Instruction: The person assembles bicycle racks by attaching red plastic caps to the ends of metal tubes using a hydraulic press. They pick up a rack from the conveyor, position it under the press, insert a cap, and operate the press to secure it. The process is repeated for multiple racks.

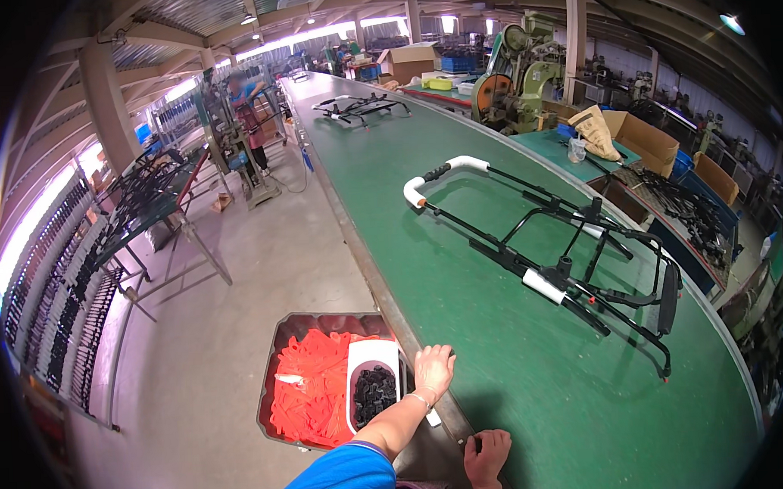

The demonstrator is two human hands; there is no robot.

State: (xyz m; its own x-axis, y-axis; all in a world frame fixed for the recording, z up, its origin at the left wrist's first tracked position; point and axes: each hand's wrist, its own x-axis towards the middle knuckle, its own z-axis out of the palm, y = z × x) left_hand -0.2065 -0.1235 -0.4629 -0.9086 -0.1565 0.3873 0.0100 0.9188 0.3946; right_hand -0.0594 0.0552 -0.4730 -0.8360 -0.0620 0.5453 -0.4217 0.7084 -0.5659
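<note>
Frame [564,269] lies on the worktop [472,328], right of and beyond both hands, untouched. White sleeves [544,285] appear fitted; what remains cannot be judged. Left hand [435,370] and right hand [488,456] curl at the worktop's left edge; any grip cannot be told. Left: tub [266,395] of red strips [315,394]. No writing legible.

Before you: green conveyor belt [587,410]. Directly on it: one black tubular frame [544,285] with white sleeves [471,162], near you; second frame [371,103] farther along.
</note>
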